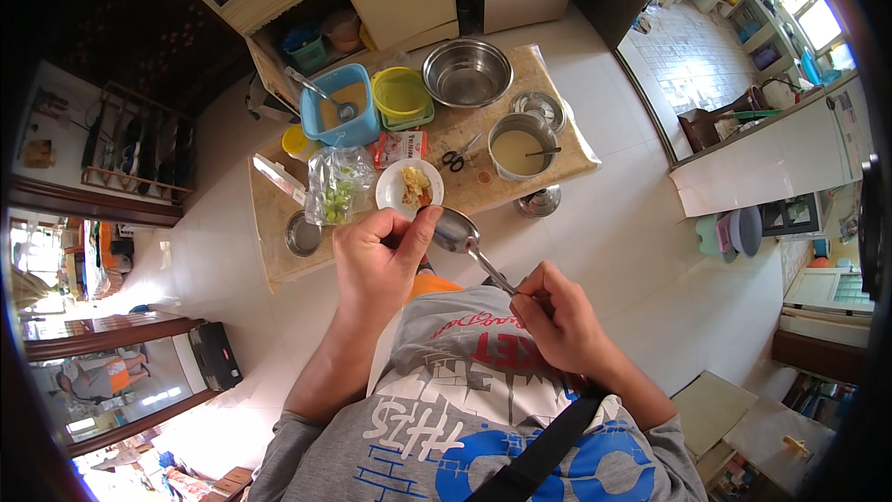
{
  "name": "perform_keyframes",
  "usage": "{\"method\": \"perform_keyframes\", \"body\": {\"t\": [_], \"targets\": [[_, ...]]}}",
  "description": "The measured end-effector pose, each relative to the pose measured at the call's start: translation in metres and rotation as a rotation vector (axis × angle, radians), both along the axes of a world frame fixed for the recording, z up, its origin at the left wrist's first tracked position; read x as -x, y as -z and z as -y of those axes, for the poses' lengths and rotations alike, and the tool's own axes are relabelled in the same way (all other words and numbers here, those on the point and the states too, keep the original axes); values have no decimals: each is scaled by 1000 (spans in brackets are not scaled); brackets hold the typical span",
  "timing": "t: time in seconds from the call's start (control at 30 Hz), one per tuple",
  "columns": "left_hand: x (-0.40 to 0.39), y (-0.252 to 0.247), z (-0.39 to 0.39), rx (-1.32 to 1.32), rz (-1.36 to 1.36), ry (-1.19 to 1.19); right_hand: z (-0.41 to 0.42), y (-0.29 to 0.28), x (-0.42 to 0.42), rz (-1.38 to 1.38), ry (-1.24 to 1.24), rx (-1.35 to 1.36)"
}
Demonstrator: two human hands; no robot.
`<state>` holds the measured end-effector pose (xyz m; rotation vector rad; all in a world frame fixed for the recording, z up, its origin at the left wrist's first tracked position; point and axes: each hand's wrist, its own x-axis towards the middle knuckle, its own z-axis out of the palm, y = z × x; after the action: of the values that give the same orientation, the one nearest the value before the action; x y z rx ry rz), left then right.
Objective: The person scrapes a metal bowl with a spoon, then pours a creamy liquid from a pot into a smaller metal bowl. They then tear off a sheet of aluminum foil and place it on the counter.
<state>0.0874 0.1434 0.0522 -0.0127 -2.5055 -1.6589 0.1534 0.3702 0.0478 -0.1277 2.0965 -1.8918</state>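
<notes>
A large metal spoon (pixel 456 231) is held up in front of my shirt, above the near edge of the table. My left hand (pixel 380 251) pinches the rim of its bowl between thumb and finger. My right hand (pixel 557 314) grips the handle's end. Just beyond my left hand, a white plate (pixel 385 189) carries some yellowish food (pixel 416 183). A steel pot (pixel 521 146) of pale liquid, with a utensil in it, stands to the right. Between plate and pot lie black-handled scissors (pixel 454 160).
The table (pixel 279 258) also bears a blue basin (pixel 313 115) with a ladle, yellow and green baskets (pixel 402 93), a steel bowl (pixel 467 73), a pot lid (pixel 540 111), a red packet (pixel 399 148), a plastic bag of greens (pixel 339 188) and a small metal bowl (pixel 303 233). A stool (pixel 539 202) stands beside it.
</notes>
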Motion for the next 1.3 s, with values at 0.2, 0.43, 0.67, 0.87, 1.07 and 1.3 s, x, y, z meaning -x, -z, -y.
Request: {"method": "perform_keyframes", "body": {"t": [0.2, 0.43, 0.67, 0.87, 1.07, 1.3], "targets": [[-10, -31, -1, 240, -312, -15, -5, -6, 1, 269, 36, 364], [-46, -116, -9, 101, -839, 456, -14, -10, 7, 451, 37, 523], [-45, -134, -12, -48, -889, 600, -10, -9, 6, 440, 64, 557], [-35, -73, 5, -55, -621, 267, -13, 10, 2, -402, 154, 30], [-25, -46, 0, -659, -12, 239, -13, 22, 7, -606, 212, -56], [-35, -49, -1, -884, 232, 421, -8, 22, 5, -658, 229, -125]]}}
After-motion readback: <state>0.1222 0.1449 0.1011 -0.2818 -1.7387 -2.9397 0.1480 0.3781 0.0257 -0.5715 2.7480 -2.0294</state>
